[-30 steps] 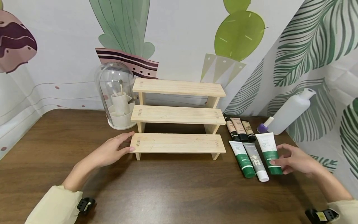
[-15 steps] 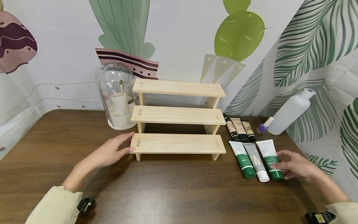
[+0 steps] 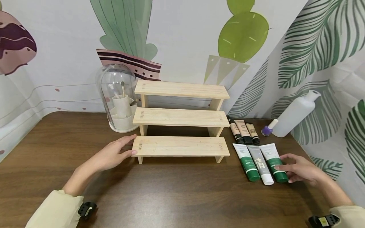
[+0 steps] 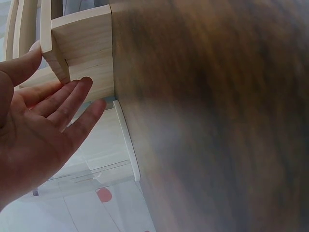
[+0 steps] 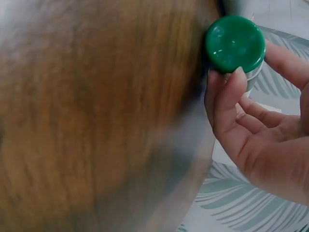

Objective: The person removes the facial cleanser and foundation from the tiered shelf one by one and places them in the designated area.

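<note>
In the head view my right hand (image 3: 299, 169) pinches a white and green squeeze tube (image 3: 273, 163) lying on the table, right of a grey tube (image 3: 260, 163) with a white cap. Another white and green tube (image 3: 246, 162) lies on the grey one's left. The right wrist view shows the held tube's green cap (image 5: 235, 43) between thumb and fingers. My left hand (image 3: 112, 155) rests against the left end of the lowest step of a three-tier wooden shelf (image 3: 182, 146). In the left wrist view, its thumb and index finger touch that end and the other fingers extend loosely.
Behind the row lie a black-capped BB cream tube (image 3: 243, 131) and two smaller tubes. Purple nail polish (image 3: 267, 130) and a white bottle (image 3: 295, 114) stand at the right corner. A clear domed brush holder (image 3: 121, 98) stands left of the shelf on the brown table (image 3: 171, 196).
The right hand has lowered the white and green tube toward the front and set it closer beside the grey tube. My left hand stays at the shelf end.
</note>
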Demonstrator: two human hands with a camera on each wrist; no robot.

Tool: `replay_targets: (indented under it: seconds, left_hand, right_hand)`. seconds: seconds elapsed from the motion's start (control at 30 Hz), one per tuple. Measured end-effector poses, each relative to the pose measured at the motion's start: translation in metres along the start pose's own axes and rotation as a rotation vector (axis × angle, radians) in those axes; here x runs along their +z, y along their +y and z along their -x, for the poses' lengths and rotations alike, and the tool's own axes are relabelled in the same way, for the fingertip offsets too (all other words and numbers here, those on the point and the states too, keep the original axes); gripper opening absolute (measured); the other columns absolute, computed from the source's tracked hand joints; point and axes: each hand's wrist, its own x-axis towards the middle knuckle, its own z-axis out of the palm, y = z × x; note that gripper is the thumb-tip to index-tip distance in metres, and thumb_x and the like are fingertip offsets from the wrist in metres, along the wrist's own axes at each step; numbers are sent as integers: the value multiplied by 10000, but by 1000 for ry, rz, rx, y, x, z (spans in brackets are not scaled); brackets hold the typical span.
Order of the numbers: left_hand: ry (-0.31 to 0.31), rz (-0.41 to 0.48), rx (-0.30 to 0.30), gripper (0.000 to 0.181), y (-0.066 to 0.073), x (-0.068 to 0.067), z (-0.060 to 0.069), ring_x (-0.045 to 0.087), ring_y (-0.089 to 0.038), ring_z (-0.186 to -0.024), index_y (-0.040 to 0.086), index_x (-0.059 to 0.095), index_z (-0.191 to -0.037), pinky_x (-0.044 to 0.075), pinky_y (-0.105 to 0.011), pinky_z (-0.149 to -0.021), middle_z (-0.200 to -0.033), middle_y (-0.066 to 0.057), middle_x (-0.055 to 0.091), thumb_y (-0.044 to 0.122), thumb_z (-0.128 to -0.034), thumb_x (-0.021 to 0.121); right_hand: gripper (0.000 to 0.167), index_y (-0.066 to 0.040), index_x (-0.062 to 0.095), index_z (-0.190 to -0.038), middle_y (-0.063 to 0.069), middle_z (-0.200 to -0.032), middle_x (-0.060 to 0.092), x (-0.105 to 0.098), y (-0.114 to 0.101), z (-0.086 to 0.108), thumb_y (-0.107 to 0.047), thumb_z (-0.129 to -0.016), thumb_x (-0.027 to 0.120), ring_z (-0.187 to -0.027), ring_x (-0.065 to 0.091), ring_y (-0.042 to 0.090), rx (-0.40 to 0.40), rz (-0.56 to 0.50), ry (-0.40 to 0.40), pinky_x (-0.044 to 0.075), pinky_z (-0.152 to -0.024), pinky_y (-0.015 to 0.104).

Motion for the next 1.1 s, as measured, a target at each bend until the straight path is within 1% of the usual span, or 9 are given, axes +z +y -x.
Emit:
replay_targets:
  seconds: [0.13, 0.3, 0.5, 0.63, 0.9, 1.1]
  left_hand:
    - [-2, -3, -3, 558, 0, 0, 0, 520, -357, -1084, -120, 359, -1322, 411, -499, -882, -1177, -247, 539, 148, -892, 595]
    - [-5, -11, -5, 562, -1, -1, 0, 519, -358, -1080, -116, 358, -1325, 412, -500, -875, -1175, -246, 536, 158, -894, 593]
    - [-7, -11, -6, 566, -1, -1, 0, 519, -359, -1076, -114, 357, -1327, 416, -499, -867, -1173, -247, 535, 164, -895, 593]
    - [-8, -13, -3, 570, -1, 0, 0, 518, -358, -1080, -113, 355, -1329, 417, -498, -867, -1181, -249, 530, 174, -897, 591]
    - [-9, -18, -4, 570, 0, -1, 0, 515, -363, -1082, -118, 355, -1326, 414, -502, -870, -1180, -253, 530, 171, -896, 592]
    - [-10, -13, -2, 564, 0, -1, 0, 519, -362, -1075, -123, 355, -1323, 419, -497, -865, -1174, -254, 533, 156, -894, 592]
  right_hand:
    - [627, 153, 194, -1264, 40, -749, 604, 0, 3, -1, -160, -892, 588, -622, 584, 137, -9, -53, -19, 523, -555, 326]
    - [638, 180, 180, -1268, 51, -781, 617, -1, 5, -2, -177, -907, 567, -677, 609, 164, -21, -89, -43, 530, -581, 335]
    - [705, 208, 125, -1296, 63, -817, 622, -2, 8, -2, -206, -918, 552, -712, 611, 174, -32, -83, -63, 536, -622, 365]
    - [701, 224, 121, -1296, 65, -831, 625, -4, 11, -2, -196, -925, 541, -722, 615, 180, -46, -85, -68, 536, -636, 375]
    - [662, 170, 118, -1331, 68, -830, 609, -5, 13, 0, -177, -936, 522, -708, 603, 177, -70, -75, -44, 534, -635, 394]
    - [649, 146, 129, -1338, 58, -831, 581, -5, 13, 1, -182, -937, 520, -707, 583, 162, -61, -58, -37, 533, -643, 397]
